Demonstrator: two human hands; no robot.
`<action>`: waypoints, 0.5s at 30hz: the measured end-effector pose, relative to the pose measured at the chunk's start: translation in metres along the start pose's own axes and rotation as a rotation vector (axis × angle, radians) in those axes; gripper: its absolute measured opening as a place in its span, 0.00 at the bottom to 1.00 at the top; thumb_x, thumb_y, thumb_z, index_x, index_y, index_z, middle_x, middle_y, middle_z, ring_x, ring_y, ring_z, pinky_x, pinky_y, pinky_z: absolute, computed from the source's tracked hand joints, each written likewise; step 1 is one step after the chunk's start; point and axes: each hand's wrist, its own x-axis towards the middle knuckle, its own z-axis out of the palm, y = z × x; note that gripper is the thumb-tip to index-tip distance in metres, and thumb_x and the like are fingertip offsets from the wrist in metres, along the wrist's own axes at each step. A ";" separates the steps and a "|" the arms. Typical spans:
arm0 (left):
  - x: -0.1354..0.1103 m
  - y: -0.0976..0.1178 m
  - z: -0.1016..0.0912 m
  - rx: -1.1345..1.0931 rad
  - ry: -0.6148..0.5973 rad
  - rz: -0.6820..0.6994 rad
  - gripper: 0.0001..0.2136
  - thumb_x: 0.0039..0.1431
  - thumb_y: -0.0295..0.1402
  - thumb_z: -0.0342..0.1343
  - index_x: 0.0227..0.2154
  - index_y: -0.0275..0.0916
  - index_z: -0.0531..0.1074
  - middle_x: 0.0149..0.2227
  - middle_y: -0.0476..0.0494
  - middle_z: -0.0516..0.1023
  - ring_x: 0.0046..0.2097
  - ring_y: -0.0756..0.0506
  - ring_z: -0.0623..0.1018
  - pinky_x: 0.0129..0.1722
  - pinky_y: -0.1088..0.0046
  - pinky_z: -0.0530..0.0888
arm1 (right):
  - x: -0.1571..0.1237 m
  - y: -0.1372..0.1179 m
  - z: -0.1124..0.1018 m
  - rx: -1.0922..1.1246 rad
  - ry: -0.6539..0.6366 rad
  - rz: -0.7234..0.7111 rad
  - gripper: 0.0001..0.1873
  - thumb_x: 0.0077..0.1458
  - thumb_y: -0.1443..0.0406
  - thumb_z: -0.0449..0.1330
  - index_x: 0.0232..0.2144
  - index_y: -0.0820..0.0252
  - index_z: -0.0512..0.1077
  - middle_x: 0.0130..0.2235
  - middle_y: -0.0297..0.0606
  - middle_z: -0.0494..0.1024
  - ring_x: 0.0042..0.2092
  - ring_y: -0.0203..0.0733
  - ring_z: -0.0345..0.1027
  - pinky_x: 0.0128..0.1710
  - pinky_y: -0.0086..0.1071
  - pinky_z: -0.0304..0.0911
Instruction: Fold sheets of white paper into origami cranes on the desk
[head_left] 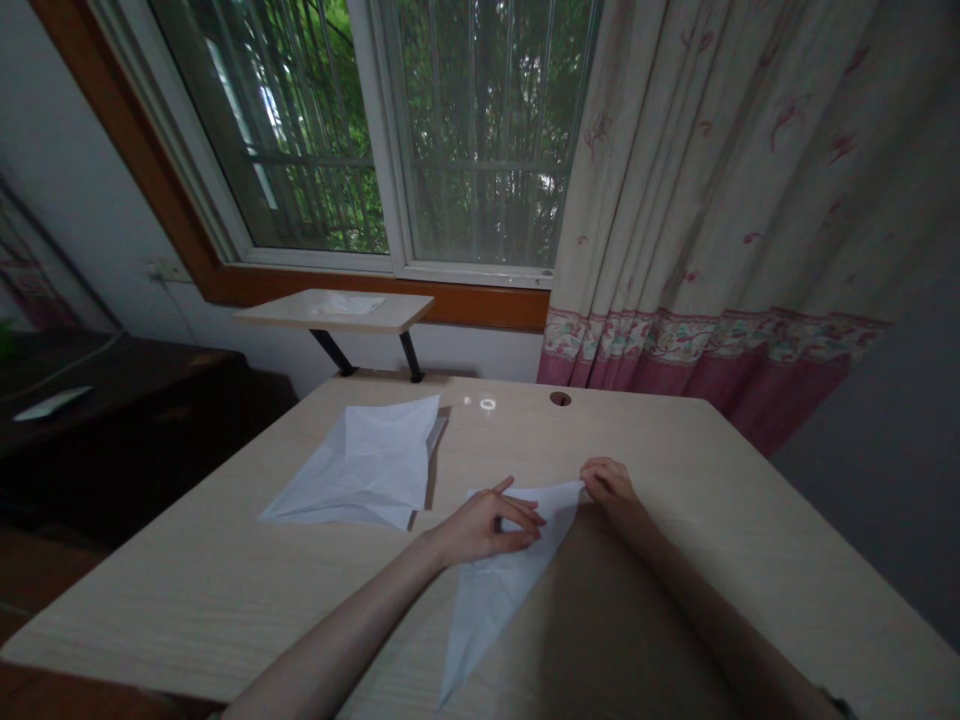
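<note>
The room is dim, lit only by daylight through the window [360, 130], which is the brightest area and slightly washed out. A small ring of glare sits on the tabletop [675, 480] near its far edge. The forearms cast a broad soft shadow across the near tabletop. Corners darken and wide-angle distortion bends the window frame and curtain [735, 180]. Detail is soft and grainy.
</note>
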 end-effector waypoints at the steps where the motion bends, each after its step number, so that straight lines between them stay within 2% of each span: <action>1: 0.000 0.000 0.000 -0.004 0.000 0.000 0.09 0.60 0.39 0.62 0.42 0.46 0.79 0.49 0.46 0.81 0.57 0.42 0.74 0.67 0.52 0.43 | 0.000 0.001 0.001 -0.002 -0.005 0.004 0.18 0.61 0.55 0.50 0.27 0.54 0.74 0.37 0.40 0.78 0.44 0.49 0.69 0.48 0.45 0.63; 12: 0.000 0.000 -0.001 0.014 0.001 0.010 0.10 0.60 0.43 0.61 0.41 0.46 0.79 0.47 0.46 0.81 0.57 0.41 0.74 0.67 0.51 0.44 | -0.001 0.005 0.007 -0.026 0.025 0.023 0.16 0.60 0.57 0.51 0.25 0.54 0.72 0.34 0.40 0.76 0.41 0.48 0.68 0.44 0.44 0.63; 15: 0.000 0.001 -0.001 0.038 -0.005 0.023 0.10 0.60 0.43 0.60 0.40 0.46 0.79 0.48 0.45 0.81 0.57 0.41 0.74 0.67 0.51 0.45 | -0.001 0.003 0.006 -0.023 0.053 0.013 0.12 0.59 0.57 0.53 0.29 0.54 0.72 0.36 0.40 0.76 0.42 0.49 0.68 0.46 0.46 0.64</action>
